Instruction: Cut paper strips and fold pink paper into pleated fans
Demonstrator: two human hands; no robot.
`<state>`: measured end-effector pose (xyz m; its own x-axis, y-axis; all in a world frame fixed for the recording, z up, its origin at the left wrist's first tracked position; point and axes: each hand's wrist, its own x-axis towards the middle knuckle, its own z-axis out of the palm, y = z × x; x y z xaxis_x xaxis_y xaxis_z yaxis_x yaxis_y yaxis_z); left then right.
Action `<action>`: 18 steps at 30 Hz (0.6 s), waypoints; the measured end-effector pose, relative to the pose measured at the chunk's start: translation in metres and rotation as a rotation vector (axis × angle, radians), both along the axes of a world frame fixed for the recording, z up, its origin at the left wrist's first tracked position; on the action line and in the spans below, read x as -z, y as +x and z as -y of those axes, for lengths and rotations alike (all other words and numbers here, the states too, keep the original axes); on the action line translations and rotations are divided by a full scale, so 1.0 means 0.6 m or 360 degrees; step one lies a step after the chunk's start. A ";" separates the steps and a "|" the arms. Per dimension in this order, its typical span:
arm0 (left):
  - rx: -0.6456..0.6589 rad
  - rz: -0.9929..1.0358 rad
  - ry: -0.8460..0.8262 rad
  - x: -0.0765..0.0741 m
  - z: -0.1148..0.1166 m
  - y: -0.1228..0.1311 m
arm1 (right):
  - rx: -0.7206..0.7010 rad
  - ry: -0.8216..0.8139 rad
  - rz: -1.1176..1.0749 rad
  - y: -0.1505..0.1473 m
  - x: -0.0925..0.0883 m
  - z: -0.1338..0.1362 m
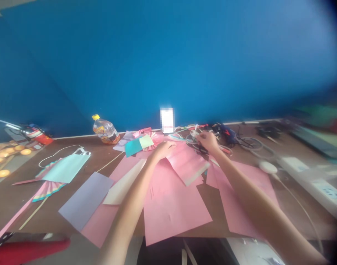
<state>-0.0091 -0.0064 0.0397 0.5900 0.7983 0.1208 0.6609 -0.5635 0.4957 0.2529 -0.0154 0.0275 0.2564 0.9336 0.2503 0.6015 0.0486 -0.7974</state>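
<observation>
Both my arms reach forward over a brown table (16,198) strewn with pink paper sheets (174,209). My left hand (163,150) rests with curled fingers on the far edge of a pink sheet (185,162), beside a pink pleated paper fan (155,139). My right hand (208,141) is closed in a pinch over a tangle of cables and white strips (194,138) at the back of the table; the item in its fingers is too blurred to name.
A plastic bottle with a yellow cap (105,130) lies at the back left. Lilac paper (85,200), a mint paper bag (66,167) and a teal card (133,146) lie left. A white power strip (314,182), a mouse (268,167) and cables sit right. A blue wall stands behind.
</observation>
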 end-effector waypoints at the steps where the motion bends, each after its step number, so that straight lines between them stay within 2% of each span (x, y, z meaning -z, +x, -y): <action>1: 0.0048 -0.0002 -0.0041 0.001 -0.003 -0.001 | -0.0019 0.0040 0.0049 0.002 0.002 -0.002; 4: 0.0140 -0.0019 -0.0113 0.006 -0.009 -0.004 | -0.0034 0.0027 0.0111 0.004 0.008 -0.008; 7: 0.0162 -0.0013 -0.0106 0.011 -0.010 -0.005 | 0.0006 -0.0101 0.0096 0.001 0.010 -0.009; 10: 0.0176 -0.0012 -0.0093 0.013 -0.008 -0.003 | 0.0043 -0.0103 0.0069 -0.003 0.011 -0.008; 18: 0.0143 -0.0042 -0.0109 0.005 0.002 0.003 | 0.0165 -0.0106 0.0200 -0.003 0.009 -0.008</action>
